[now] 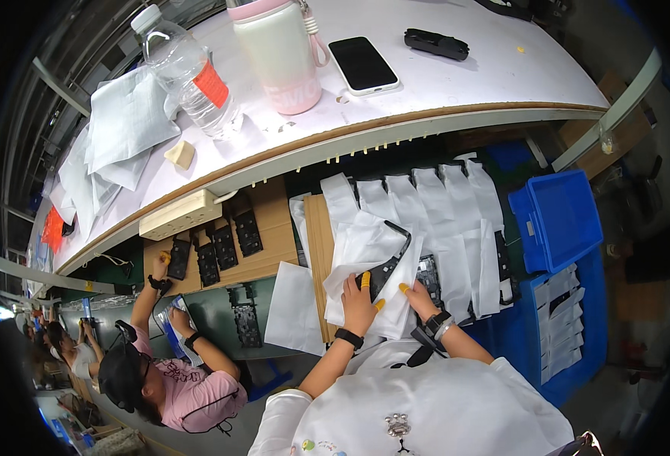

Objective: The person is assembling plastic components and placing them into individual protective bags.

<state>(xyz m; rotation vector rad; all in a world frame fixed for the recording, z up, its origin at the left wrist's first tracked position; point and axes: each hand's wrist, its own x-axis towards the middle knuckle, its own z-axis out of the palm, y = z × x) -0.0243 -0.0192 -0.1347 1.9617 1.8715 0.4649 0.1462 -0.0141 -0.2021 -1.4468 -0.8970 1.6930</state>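
Observation:
In front of me a black plastic frame [385, 275] lies slanted on a loose stack of white wrapping sheets [354, 245], partly covered by them. My left hand [359, 310], with yellow finger cots, grips the lower end of this frame. Just to the right, my right hand [424, 302] is closed on the edge of a white wrapping sheet [402, 300], a yellow cot on one of its digits. Another black part [429, 277] shows beyond the right hand. Rows of white-wrapped parts [441, 199] lie behind and to the right.
A blue bin [559, 220] sits at right, above a larger blue crate [595, 334] of wrapped parts. Overhead, a white shelf [456, 83] carries bottles and a phone [363, 65]. A power strip [179, 216] hangs beneath. At left, a co-worker in pink [198, 391] handles black parts on cardboard [278, 220].

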